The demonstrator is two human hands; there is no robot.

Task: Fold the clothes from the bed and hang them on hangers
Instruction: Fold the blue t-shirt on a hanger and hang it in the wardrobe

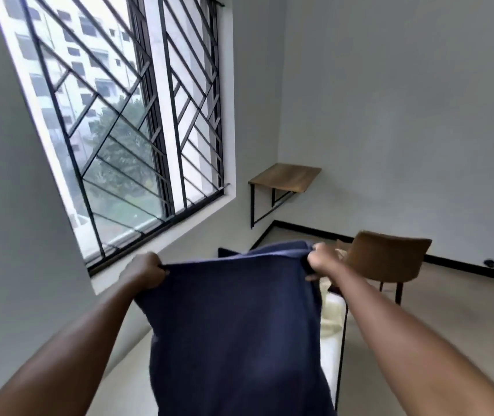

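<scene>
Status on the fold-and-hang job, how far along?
Early. Done: nothing visibly folded or hung; no hanger in view. In hand: left hand and right hand grip the top edge of a navy garment, held spread above the bed. Left: fold it, hang it.

Light: soft daylight from the window (119,130), evenly bright.
Shadows: faint, beneath the wall shelf (284,177).
Blur: navy cloth (239,325) smeared, lower edge soft.
Distortion: wide-angle tilt, window leans.
</scene>
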